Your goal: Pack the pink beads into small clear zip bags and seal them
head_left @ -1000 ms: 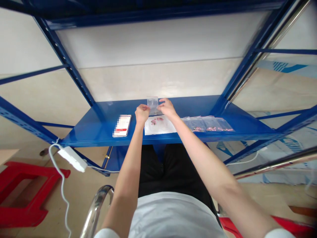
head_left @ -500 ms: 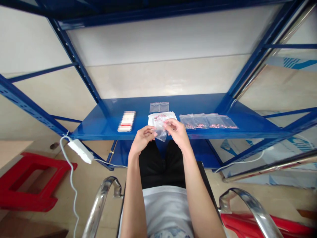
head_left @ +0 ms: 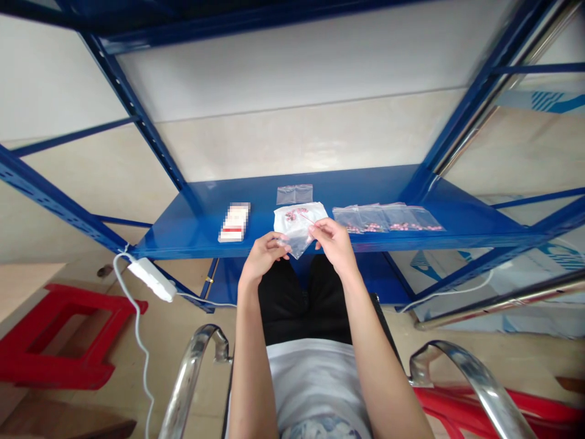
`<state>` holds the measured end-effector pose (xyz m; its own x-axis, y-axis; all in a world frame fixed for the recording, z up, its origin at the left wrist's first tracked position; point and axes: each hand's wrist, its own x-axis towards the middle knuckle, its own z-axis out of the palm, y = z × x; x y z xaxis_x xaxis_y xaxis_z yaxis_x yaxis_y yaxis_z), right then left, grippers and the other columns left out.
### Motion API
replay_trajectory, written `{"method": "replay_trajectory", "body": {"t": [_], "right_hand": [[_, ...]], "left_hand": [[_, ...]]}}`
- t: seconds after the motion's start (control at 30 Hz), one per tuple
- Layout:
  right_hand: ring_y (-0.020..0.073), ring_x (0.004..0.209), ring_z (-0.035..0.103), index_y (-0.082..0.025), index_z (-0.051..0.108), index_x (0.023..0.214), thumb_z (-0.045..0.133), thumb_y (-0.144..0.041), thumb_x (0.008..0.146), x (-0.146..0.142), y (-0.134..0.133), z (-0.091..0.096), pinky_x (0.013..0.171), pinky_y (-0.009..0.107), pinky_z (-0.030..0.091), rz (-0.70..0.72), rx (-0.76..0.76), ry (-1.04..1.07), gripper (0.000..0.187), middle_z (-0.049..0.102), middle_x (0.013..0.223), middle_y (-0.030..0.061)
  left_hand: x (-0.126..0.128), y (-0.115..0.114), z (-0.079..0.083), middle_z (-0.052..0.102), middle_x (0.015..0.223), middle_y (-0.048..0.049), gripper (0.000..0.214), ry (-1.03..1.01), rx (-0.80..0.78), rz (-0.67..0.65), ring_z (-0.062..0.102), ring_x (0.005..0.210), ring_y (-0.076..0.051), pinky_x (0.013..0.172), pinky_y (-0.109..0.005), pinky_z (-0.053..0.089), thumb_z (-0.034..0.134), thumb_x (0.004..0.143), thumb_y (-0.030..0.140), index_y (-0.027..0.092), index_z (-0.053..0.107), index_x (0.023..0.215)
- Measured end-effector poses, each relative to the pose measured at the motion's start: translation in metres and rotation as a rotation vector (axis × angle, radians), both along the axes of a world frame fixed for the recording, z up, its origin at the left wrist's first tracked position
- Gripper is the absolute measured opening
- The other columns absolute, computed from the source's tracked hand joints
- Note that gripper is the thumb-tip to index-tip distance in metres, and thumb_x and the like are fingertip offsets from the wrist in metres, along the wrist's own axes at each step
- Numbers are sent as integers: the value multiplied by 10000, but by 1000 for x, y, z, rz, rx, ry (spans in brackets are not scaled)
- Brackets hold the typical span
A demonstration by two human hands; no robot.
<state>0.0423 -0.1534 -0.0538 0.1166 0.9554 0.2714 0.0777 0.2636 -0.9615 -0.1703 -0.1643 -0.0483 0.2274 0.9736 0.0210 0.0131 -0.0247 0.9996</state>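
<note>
Blue metal shelving point(head_left: 388, 190) frames my view through the head camera, with a pale wall point(head_left: 301, 143) behind it and a beige floor point(head_left: 173, 329) below. My landmark is a white, soft-looking sheet point(head_left: 316, 210) lying near the shelf's front edge; whether it is paper or cloth I cannot tell from here. On the sheet, toward its far side, sits a small cluster of pink and dark bead-like pieces point(head_left: 291, 216).

At the sheet's near edge I have both bare hands on a small clear plastic bag point(head_left: 299, 242). It is tilted, one corner pointing back toward the wearer, and it overlaps the front of the sheet. The left hand point(head_left: 265, 256), just left of the sheet's near edge, grasps one side of the bag between thumb and bent fingers. The right hand point(head_left: 336, 245), by the sheet's near right corner, pinches the opposite side between thumb and fingertips. I cannot tell whether anything lies inside.

Just beyond the sheet lie flat clear plastic bags point(head_left: 295, 195). To its right runs a row of overlapping clear bags point(head_left: 393, 218), pink pieces gathered toward their near ends. Left of the sheet, well apart, lies a white rectangular phone point(head_left: 234, 222), its screen pixelated. Farther left and lower than the sheet, I see a long white power strip point(head_left: 153, 279) and a red plastic stool point(head_left: 68, 329).
</note>
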Motion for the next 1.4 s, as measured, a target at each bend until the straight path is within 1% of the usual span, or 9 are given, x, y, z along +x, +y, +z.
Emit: {"method": "replay_trajectory", "body": {"t": [0.13,0.27,0.33,0.4,0.53,0.7,0.87,1.1,1.4], "right_hand": [[202,631,677,-241,643,818,814,-614,799,5,-1,-1,523,289,475,21,-2,31,410,715,719,20],[184,605,642,-229,662,789,843,-609,795,6,1,-5,514,279,441,37,5,60,421,725,704,24],[180,602,628,-219,680,762,849,-607,800,4,2,-7,518,281,427,59,4,53,425,720,688,29],[178,608,620,-212,697,742,848,-608,810,1,2,-7,540,288,433,76,6,36,429,721,688,34],[184,618,608,-210,723,749,814,-646,831,-5,-3,-4,568,305,455,85,-7,1,453,718,702,37],[184,620,585,-212,732,803,767,-693,847,-8,-10,5,541,303,463,133,-18,-44,483,686,720,30],[198,700,627,-220,731,864,752,-695,857,-8,-12,9,543,288,496,210,-36,-71,476,704,809,36],[197,750,638,-224,743,917,725,-674,901,-9,-12,6,566,276,524,259,-50,-110,451,703,859,33],[189,657,595,-207,718,815,635,-704,956,-12,-15,8,569,301,531,268,-42,-177,523,645,727,27]], "left_hand": [[-5,0,5,789,850,-44,424,44,22,44,738,759,-191,687,-267,493,868,798,469,200,726,1093],[-2,3,13,784,1183,-97,496,125,272,170,743,1063,-251,825,-309,559,905,785,496,217,752,1165],[4,3,15,749,1315,-109,569,209,419,158,706,1215,-291,942,-357,569,941,766,479,233,751,1241],[12,2,16,727,1363,-116,655,327,531,119,679,1291,-320,1064,-430,548,969,749,446,244,727,1323],[27,-1,14,665,1468,-133,748,597,595,151,618,1396,-363,1155,-527,501,945,792,348,256,639,1468],[32,-3,14,700,1396,-129,684,730,557,235,674,1308,-348,1098,-510,532,853,884,345,251,597,1511],[30,-2,13,705,1363,-126,606,712,555,243,688,1277,-328,1076,-471,546,815,906,368,236,631,1469],[25,-1,10,708,1287,-116,593,683,539,235,701,1217,-324,1041,-470,561,818,893,372,233,636,1440],[23,0,7,721,1186,-84,481,609,580,221,720,1092,-277,966,-412,573,789,906,424,238,624,1319]]}}
